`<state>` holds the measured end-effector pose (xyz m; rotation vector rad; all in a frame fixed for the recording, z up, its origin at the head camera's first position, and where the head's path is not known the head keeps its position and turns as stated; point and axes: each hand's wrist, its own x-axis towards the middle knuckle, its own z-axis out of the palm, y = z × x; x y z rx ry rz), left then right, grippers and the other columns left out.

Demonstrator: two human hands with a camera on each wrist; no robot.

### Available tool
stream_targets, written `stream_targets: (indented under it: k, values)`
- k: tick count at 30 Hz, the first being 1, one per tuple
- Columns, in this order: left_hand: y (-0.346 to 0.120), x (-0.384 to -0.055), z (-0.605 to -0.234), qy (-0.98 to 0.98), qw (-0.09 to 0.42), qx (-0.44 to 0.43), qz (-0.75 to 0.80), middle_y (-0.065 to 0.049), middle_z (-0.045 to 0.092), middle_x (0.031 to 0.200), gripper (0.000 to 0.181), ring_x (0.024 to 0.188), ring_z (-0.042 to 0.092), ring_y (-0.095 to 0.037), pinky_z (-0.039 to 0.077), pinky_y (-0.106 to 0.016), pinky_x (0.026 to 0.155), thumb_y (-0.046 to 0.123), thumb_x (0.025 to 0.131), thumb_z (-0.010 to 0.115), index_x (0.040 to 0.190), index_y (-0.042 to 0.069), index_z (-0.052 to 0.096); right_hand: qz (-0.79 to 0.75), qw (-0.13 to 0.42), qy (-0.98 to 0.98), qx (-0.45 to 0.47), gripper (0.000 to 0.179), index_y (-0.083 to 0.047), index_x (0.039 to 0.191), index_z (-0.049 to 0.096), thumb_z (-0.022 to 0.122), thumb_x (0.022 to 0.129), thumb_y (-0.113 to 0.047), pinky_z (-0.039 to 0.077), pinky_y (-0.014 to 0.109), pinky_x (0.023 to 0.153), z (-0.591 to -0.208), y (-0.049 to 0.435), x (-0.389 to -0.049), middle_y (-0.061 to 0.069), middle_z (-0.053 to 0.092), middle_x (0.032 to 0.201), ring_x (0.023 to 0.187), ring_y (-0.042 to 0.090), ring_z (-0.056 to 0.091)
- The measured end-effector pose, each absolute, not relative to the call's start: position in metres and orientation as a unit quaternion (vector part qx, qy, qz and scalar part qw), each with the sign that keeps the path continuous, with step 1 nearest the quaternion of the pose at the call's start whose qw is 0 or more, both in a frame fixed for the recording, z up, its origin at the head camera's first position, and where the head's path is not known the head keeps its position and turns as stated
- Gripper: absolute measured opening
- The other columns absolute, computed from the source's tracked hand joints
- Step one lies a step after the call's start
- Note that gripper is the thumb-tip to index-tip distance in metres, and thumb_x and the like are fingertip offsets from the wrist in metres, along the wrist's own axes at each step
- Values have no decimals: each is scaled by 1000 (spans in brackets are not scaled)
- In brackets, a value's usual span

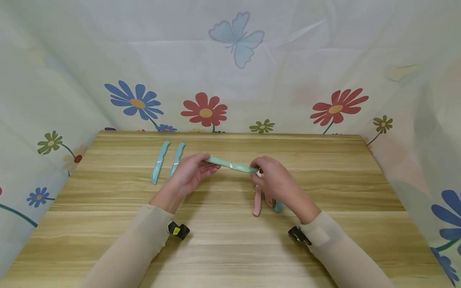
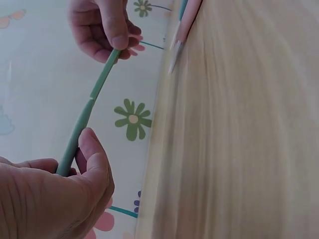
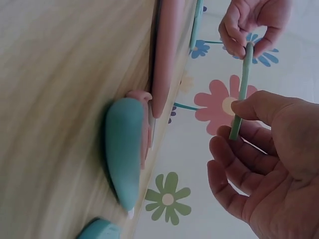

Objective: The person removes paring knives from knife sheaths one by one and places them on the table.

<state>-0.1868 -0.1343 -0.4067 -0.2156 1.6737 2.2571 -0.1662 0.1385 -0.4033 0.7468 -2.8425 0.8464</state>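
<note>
Both hands hold a light green knife in a matching sheath [image 1: 237,167] above the table, lying nearly level. My left hand [image 1: 194,172] grips its handle end, and the handle [image 2: 75,139] passes between thumb and fingers. At the other end, my right hand [image 1: 275,178] pinches the sheath tip between thumb and fingers. Below the right hand lie a pink knife handle [image 1: 257,202], a pink sheath [image 1: 269,200] and a teal handle [image 3: 124,149], partly hidden by that hand. A bare blade [image 2: 176,56] extends from the pink handle in the left wrist view.
Two teal sheathed knives [image 1: 160,163] lie side by side at the left of the wooden table [image 1: 216,248]; the left hand partly covers one. A flower-printed cloth [image 1: 273,88] rises behind the table and along its sides.
</note>
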Motion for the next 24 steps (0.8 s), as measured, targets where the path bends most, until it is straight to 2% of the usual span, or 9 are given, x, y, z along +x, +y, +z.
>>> stream_targets:
  k: [8, 24]
  values:
    - [-129, -176, -410, 551, 167, -88, 813, -19, 67, 120, 24, 109, 70, -27, 55, -37, 102, 16, 112, 52, 123, -4, 57, 303, 43, -921, 240, 19, -2, 118, 72, 73, 100, -7, 57, 39, 80, -405, 145, -164, 8, 69, 113, 100, 31, 67]
    - [-122, -169, -415, 512, 176, -101, 835, -18, 68, 116, 22, 114, 70, -30, 52, -39, 107, 13, 111, 49, 121, -4, 57, 332, 45, -908, 252, 24, -2, 125, 71, 72, 102, -9, 58, 41, 80, -409, 155, -163, 8, 67, 115, 102, 31, 67]
